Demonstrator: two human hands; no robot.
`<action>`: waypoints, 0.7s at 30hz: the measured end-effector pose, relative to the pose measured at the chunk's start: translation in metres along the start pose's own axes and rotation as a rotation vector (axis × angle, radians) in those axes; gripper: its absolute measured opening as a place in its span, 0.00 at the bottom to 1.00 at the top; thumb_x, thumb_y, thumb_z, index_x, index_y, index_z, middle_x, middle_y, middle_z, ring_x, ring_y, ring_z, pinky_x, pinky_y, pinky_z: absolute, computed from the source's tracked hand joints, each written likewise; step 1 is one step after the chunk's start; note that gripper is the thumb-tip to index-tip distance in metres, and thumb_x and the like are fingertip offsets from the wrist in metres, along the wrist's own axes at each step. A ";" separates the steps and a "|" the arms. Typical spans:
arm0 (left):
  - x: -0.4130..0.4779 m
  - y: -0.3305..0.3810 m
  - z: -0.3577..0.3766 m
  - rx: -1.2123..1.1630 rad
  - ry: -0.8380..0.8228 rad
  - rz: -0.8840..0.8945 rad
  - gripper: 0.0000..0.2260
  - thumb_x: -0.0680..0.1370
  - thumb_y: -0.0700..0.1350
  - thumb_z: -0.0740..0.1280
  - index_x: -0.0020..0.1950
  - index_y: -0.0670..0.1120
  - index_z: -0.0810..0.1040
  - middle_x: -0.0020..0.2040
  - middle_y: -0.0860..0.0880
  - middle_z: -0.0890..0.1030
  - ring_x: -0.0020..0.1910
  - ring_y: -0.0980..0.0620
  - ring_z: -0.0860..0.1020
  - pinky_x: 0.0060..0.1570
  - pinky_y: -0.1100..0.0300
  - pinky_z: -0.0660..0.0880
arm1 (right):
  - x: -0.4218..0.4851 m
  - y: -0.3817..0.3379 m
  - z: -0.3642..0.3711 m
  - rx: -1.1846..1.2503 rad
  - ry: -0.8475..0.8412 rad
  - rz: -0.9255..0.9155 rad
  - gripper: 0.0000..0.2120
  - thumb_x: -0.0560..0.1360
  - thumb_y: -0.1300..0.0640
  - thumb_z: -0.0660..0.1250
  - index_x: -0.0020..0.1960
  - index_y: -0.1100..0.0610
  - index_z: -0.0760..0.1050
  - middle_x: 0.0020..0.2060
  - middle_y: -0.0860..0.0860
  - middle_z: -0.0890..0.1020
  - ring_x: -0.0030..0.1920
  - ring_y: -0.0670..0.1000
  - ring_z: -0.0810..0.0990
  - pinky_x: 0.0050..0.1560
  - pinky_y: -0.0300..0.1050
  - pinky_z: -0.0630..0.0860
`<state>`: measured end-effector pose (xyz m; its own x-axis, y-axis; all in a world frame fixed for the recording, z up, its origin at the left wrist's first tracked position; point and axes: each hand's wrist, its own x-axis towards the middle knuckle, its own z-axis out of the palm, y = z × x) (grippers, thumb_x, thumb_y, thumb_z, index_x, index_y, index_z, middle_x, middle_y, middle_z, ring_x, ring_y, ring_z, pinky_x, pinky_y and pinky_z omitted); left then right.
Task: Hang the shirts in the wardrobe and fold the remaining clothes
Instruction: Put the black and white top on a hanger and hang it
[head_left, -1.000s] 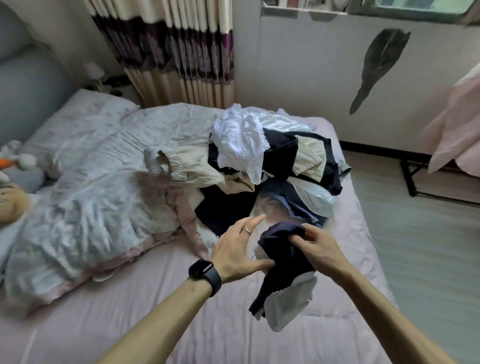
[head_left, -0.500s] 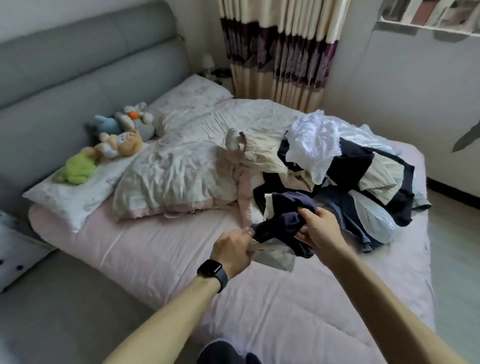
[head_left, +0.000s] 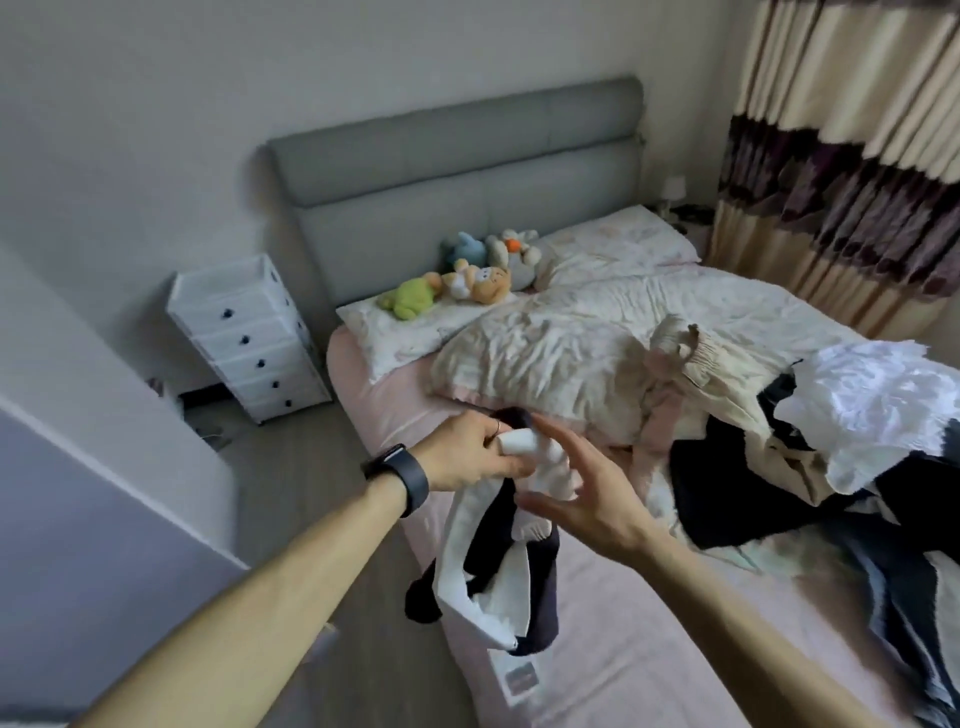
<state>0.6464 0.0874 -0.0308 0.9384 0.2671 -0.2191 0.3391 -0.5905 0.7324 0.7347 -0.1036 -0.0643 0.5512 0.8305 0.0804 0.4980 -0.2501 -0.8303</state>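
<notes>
The bed (head_left: 649, 649) carries plush toys (head_left: 467, 280) on pillows (head_left: 384, 340) at 11 o'clock, a crumpled quilt (head_left: 561, 358) centrally, and a clothes heap (head_left: 805, 467) at 3 o'clock.

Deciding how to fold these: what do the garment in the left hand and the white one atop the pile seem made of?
Navy-and-white garment, gripped by the left hand: soft matte fabric, probably a cotton knit; it hangs limp in loose folds. White garment: thin, light cloth, perhaps woven cotton; finely crinkled all over. Weave too blurred to confirm.

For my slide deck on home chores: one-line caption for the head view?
Left hand grips a navy-and-white garment over the bed; right hand open beside it, clothes pile nearby.
</notes>
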 end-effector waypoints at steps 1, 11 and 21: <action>-0.016 -0.009 -0.017 0.015 0.030 -0.016 0.14 0.72 0.55 0.77 0.43 0.45 0.82 0.36 0.50 0.80 0.34 0.61 0.75 0.35 0.65 0.69 | 0.014 -0.014 0.012 -0.017 -0.049 -0.064 0.37 0.71 0.43 0.77 0.75 0.38 0.64 0.69 0.34 0.72 0.66 0.35 0.71 0.56 0.37 0.74; -0.173 -0.114 -0.089 -0.157 0.543 -0.228 0.14 0.72 0.50 0.79 0.45 0.51 0.74 0.36 0.58 0.80 0.32 0.63 0.72 0.35 0.65 0.68 | 0.092 -0.138 0.130 -0.151 -0.172 -0.435 0.06 0.77 0.48 0.72 0.50 0.50 0.83 0.40 0.39 0.81 0.37 0.33 0.76 0.41 0.32 0.69; -0.287 -0.225 -0.084 -0.046 0.841 -0.547 0.02 0.80 0.49 0.69 0.50 0.53 0.80 0.35 0.56 0.79 0.34 0.56 0.77 0.33 0.62 0.70 | 0.118 -0.187 0.197 -0.003 -0.165 -0.343 0.07 0.80 0.50 0.67 0.44 0.50 0.73 0.34 0.47 0.81 0.36 0.46 0.78 0.37 0.36 0.71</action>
<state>0.2951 0.2080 -0.0786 0.2970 0.9547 -0.0190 0.6901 -0.2008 0.6953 0.5748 0.1388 -0.0080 0.2370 0.9352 0.2630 0.6371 0.0548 -0.7688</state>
